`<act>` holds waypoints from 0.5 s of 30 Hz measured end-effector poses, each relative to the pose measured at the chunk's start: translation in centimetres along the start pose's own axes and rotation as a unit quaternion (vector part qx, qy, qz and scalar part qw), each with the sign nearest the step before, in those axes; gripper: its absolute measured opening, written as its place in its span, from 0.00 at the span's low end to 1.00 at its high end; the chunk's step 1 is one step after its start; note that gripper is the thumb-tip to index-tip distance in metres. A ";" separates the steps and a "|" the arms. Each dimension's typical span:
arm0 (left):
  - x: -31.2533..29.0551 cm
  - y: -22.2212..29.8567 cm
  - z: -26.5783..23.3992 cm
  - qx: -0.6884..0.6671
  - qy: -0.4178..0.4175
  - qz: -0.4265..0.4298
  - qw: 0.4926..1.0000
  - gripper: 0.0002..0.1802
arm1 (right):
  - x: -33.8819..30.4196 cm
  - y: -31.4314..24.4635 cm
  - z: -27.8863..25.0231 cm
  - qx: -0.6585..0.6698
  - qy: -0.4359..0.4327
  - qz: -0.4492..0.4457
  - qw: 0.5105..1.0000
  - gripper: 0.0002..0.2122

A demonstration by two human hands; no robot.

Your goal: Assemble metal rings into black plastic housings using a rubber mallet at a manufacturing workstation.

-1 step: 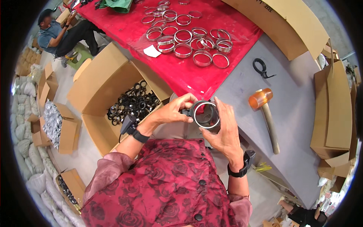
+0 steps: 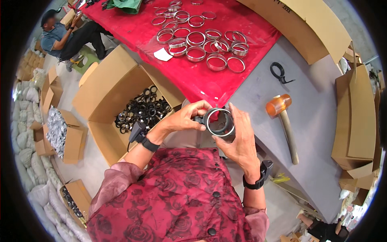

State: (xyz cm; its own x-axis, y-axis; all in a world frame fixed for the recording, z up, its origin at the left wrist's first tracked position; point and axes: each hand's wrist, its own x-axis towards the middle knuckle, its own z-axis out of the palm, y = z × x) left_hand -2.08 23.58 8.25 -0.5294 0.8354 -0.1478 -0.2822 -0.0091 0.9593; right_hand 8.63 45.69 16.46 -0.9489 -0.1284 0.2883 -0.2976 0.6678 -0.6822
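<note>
The head-worn fisheye camera looks steeply down from above the wearer's floral garment (image 2: 169, 189). The left hand (image 2: 186, 119) and right hand (image 2: 242, 139) lie close, near frame centre; the grey table (image 2: 310, 105) lies farther right (straight edges bow toward the rim).

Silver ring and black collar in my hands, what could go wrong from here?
The silver ring and black collar are held up between the left hand and right hand, not resting on the grey table, so a loosened grip might drop them.

The mallet lies with its handle end near that table's edge; a stray elbow could knock it.
</note>
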 end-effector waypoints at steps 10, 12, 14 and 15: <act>-0.3 -0.2 -0.3 -0.047 -0.010 0.048 0.998 0.42 | 0.6 -1.6 -0.4 -0.007 -0.017 -0.033 0.999 0.43; -0.4 0.0 -0.2 -0.064 -0.022 0.057 0.996 0.43 | 0.5 -1.9 -0.4 -0.011 -0.028 -0.028 0.999 0.43; -0.4 -0.3 -0.5 -0.061 -0.025 0.054 0.996 0.43 | 0.5 -2.0 -0.3 -0.012 -0.027 -0.035 0.999 0.43; -0.4 -0.5 -0.7 -0.060 -0.028 0.053 0.996 0.43 | 0.5 -2.2 -0.2 -0.015 -0.027 -0.042 0.999 0.43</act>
State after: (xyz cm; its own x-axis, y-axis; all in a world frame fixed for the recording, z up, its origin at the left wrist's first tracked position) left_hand -2.24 22.86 7.66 -0.5160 0.8561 -0.0302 -0.3220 -0.1612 0.9329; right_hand 8.87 44.37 18.22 -0.9253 -0.2241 0.3059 -0.3738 0.6747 -0.6364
